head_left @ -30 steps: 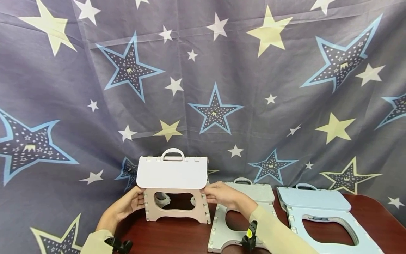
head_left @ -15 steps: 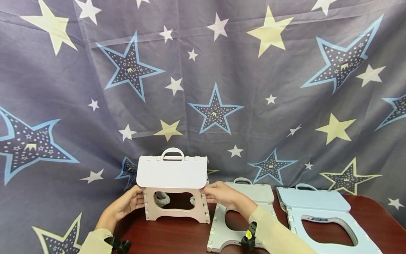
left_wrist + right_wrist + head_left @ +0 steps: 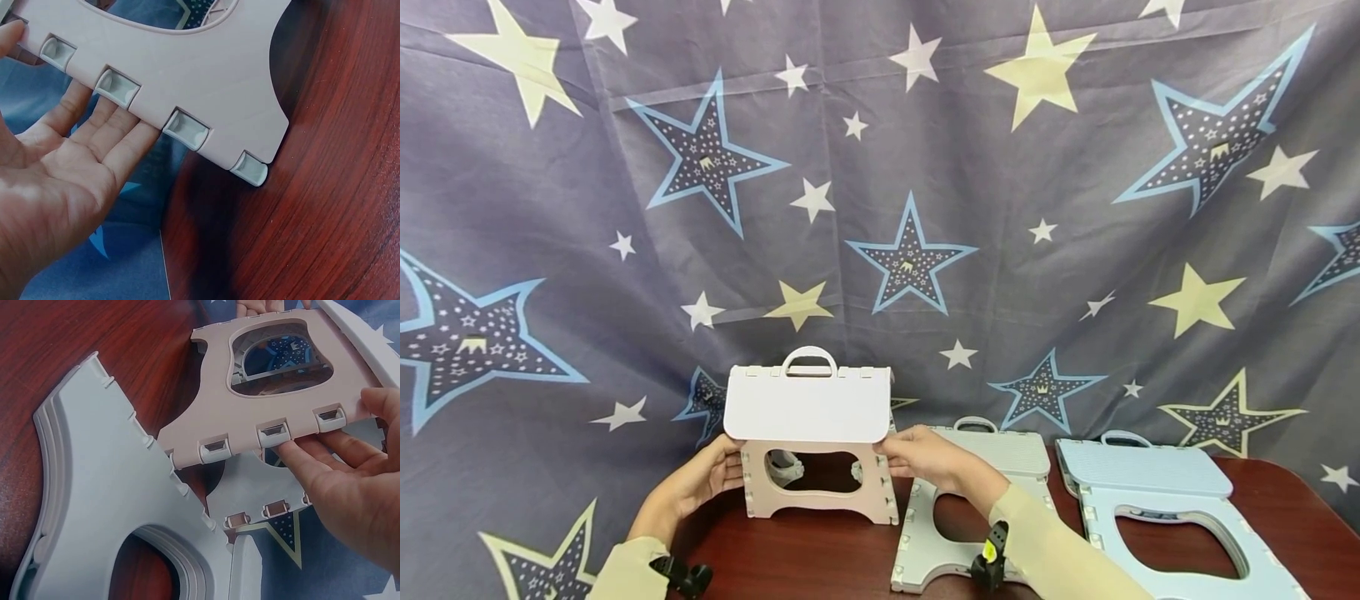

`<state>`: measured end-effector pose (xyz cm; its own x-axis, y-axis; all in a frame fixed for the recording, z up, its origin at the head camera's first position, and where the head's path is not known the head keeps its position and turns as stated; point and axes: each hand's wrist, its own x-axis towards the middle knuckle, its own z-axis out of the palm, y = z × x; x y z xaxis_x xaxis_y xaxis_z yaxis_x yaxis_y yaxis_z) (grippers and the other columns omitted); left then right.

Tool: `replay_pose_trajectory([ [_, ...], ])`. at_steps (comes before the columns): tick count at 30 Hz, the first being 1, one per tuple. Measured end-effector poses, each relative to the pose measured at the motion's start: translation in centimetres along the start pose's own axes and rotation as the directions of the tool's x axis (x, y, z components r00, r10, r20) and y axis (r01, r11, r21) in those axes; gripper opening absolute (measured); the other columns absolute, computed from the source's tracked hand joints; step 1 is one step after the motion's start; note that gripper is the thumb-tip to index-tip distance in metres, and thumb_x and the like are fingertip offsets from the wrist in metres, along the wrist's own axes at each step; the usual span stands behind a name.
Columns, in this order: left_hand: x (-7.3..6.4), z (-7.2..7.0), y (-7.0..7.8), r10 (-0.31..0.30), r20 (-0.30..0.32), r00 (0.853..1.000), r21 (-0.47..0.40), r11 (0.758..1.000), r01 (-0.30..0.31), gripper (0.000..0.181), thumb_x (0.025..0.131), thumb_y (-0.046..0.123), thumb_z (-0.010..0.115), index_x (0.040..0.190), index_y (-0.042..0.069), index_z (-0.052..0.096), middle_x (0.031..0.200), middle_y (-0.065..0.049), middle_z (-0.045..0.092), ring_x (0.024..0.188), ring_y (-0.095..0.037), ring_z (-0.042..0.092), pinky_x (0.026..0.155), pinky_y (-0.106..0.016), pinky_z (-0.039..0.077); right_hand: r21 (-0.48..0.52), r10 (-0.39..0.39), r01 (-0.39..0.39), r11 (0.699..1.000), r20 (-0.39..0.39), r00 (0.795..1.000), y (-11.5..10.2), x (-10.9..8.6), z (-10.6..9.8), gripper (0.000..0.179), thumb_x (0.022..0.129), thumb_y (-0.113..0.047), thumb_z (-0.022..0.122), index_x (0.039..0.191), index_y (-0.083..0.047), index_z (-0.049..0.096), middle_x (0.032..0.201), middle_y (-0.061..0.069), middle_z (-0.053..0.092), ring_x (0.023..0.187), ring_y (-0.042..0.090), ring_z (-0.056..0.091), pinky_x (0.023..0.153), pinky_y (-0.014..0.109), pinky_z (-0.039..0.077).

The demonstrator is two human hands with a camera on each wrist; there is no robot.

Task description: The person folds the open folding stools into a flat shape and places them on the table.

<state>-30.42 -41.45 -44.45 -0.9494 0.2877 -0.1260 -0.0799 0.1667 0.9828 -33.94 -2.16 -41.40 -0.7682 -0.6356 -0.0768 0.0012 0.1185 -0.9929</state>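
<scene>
A pink folding step stool with a white top and a carrying handle stands unfolded on the dark red table, left of centre. At its left side edge my left hand grips it just below the top. In the left wrist view, the left fingers reach behind the hinged edge and the thumb lies at the front. My right hand holds the opposite side. The right wrist view shows the right thumb on the pink front panel, with the other fingers behind the edge.
A grey-green folding stool lies folded flat close to the right of the pink one, under my right forearm. Farther right is a light blue folded stool. The wooden table backs onto a grey-blue star-patterned curtain.
</scene>
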Motion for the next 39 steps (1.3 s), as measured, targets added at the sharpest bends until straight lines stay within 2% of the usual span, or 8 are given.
replay_pose_trajectory([
  [9,0.09,-0.03,-0.07,-0.004,0.004,1.0,0.01,1.0,0.004,0.057,0.106,0.035,0.031,0.143,-0.007,0.039,0.127,-0.002,0.064,0.112,-0.008,0.062,0.098,-0.026,0.05,-0.009,0.006,-0.006,1.0,0.01,1.0,-0.14,-0.02,-0.07,0.048,0.097,-0.014,0.051,0.132,0.017,0.056,0.147,0.035,0.047,0.138,0.049,0.047,0.11,0.05,0.045],
  [18,0.07,-0.1,0.15,0.01,0.015,1.0,-0.006,1.0,-0.01,0.051,0.107,0.034,0.03,0.14,-0.001,0.046,0.125,0.0,0.065,0.112,-0.008,0.063,0.097,-0.025,0.051,-0.006,0.017,-0.017,1.0,0.01,1.0,-0.29,0.03,-0.16,0.048,0.096,-0.014,0.052,0.132,0.017,0.056,0.148,0.035,0.046,0.138,0.049,0.046,0.11,0.049,0.046],
  [28,-0.05,0.1,-0.18,-0.013,-0.024,1.0,0.014,1.0,0.013,0.06,0.106,0.038,0.03,0.143,-0.009,0.04,0.133,-0.008,0.062,0.112,-0.008,0.062,0.097,-0.026,0.051,-0.004,0.004,-0.004,1.0,0.021,1.0,-0.1,0.04,0.09,0.049,0.097,-0.015,0.051,0.133,0.018,0.055,0.148,0.036,0.045,0.139,0.049,0.045,0.111,0.05,0.045],
  [32,0.0,0.06,-0.32,-0.004,-0.022,1.0,0.022,1.0,0.005,0.06,0.106,0.039,0.03,0.144,-0.007,0.04,0.137,-0.012,0.06,0.113,-0.008,0.061,0.098,-0.026,0.05,0.004,0.004,-0.004,1.0,0.024,1.0,-0.07,0.02,0.17,0.05,0.096,-0.014,0.051,0.133,0.019,0.054,0.148,0.037,0.045,0.139,0.05,0.044,0.111,0.051,0.044],
  [39,0.32,0.22,-0.1,0.011,-0.019,1.0,0.012,1.0,-0.011,0.053,0.106,0.038,0.031,0.14,0.0,0.046,0.13,-0.003,0.063,0.114,-0.009,0.061,0.099,-0.027,0.049,0.024,-0.001,0.0,1.0,0.03,1.0,-0.31,-0.03,-0.08,0.047,0.097,-0.014,0.053,0.131,0.019,0.056,0.148,0.036,0.045,0.14,0.049,0.043,0.111,0.05,0.044],
])
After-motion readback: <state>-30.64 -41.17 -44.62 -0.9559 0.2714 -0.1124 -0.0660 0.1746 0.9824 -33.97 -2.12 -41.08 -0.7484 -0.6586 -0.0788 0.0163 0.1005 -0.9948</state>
